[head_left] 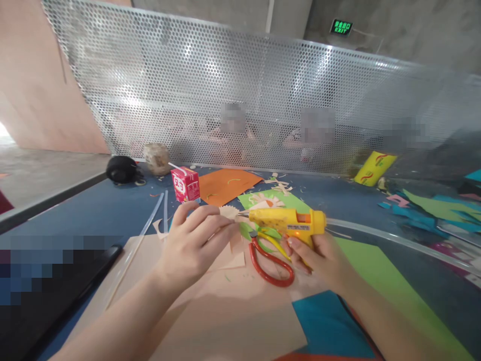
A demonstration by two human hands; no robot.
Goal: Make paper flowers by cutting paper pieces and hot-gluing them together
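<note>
My right hand (315,255) is wrapped round the grip of a yellow hot glue gun (276,218). Its nozzle points left, and a clear glue stick (379,230) trails from its back. My left hand (199,240) pinches a cream paper piece with a fringed edge (228,211), right at the nozzle tip; whether they touch I cannot tell. Below the glue gun lie scissors with red handles (272,265), on a large sheet of pale peach paper (210,311). A yellow curved handle (276,243) and green paper leaves (246,230) show beside them, partly covered.
A pink drink carton with a straw (186,184) stands behind my left hand, before an orange sheet (229,185). Blue paper (330,326) and green paper (398,286) lie at right. A yellow packet (376,168) leans against the perforated metal screen (263,90). Loose glue sticks (152,213) lie at left.
</note>
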